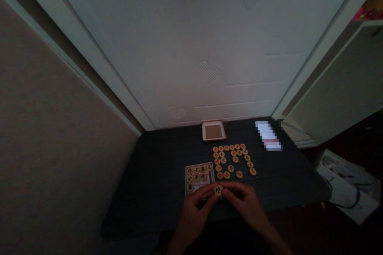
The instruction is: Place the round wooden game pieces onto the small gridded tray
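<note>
Between the fingertips of both hands is a round Chinese chess piece with a black character facing up. My left hand pinches it from the left, and my right hand grips its right edge. Just beyond the left fingers lies a shallow box holding several black-character pieces in rows; that hand covers its near part. To the right of the box, loose chess pieces lie on the dark table, most with red characters and some with black.
Behind the pieces stands an open tray with a pale rim and brown inside. A pixelated bright rectangle lies at the table's back right. A white panel rises behind the table. On the floor at right sits a white box with a dark cord.
</note>
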Demonstrator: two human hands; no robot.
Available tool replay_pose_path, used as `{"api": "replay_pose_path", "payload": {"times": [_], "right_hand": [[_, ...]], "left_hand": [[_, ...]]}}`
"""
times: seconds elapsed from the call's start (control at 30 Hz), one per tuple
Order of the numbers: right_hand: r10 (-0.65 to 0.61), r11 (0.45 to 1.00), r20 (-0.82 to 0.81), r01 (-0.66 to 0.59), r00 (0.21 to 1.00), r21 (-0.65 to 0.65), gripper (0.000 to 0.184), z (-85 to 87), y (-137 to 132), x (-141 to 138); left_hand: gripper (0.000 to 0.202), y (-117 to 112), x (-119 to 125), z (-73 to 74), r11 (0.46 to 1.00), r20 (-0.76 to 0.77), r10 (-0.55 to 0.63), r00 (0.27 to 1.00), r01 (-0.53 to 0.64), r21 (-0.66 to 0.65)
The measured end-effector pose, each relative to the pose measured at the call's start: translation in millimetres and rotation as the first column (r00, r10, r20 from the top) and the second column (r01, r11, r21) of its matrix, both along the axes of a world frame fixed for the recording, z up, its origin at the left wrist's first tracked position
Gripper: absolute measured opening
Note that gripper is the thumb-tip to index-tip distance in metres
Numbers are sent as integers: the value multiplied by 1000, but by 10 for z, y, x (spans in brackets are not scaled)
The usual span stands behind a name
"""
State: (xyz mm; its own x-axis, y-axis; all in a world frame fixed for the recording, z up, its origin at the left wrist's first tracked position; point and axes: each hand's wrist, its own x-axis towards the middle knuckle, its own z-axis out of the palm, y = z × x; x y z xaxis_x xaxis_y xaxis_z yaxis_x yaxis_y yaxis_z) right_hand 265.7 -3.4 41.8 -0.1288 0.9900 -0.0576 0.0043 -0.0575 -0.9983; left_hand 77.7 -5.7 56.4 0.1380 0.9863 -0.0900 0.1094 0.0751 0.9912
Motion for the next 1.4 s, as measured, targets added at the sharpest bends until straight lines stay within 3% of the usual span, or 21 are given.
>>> {"api": "replay_pose_path", "payload": {"times": [0.5, 0.83, 1.1, 1.4], "right_hand": [[-95, 995, 30, 94, 995, 27, 32, -35, -19, -103], [-54, 992, 158, 35, 986, 119, 28, 31, -96, -193], [-56, 997, 53, 52, 997, 63, 30, -67, -95, -215], [-156, 987, -73, 155, 985, -32, 28, -148, -26, -202]], "left_hand": [[22, 17, 54, 0, 999, -36, 40, 999, -40, 9], [19, 37, 73, -8, 993, -1, 118, 993, -118, 12], [27, 38, 38, 1, 996, -94, 84, 992, -80, 49], [30, -26, 29, -131, 988, -277, -41, 960, 81, 134]]}}
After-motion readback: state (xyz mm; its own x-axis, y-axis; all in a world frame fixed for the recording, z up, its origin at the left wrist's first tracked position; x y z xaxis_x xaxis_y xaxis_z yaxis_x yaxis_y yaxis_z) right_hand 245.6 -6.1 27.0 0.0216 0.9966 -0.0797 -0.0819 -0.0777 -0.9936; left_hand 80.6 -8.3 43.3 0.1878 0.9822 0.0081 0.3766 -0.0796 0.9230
